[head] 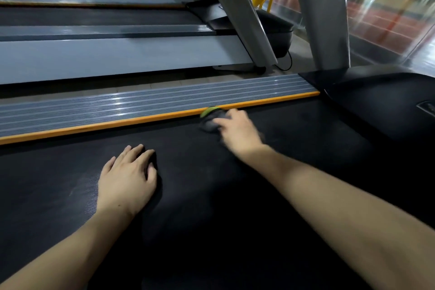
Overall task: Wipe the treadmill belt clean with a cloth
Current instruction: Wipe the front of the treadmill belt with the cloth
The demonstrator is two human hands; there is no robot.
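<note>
L hand [128, 178] flat on belt [211, 207], R hand [237, 128] pressing cloth [210, 118]

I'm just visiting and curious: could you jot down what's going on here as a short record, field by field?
Activity: wiping a treadmill belt
Right hand: pressing a dark cloth with a green edge onto the belt
Cloth position: at the belt's far edge, beside the orange strip
Left hand: flat on the belt, fingers spread, holding nothing
Beyond the strip: ribbed grey side rail
Image quality: right hand blurred
</note>
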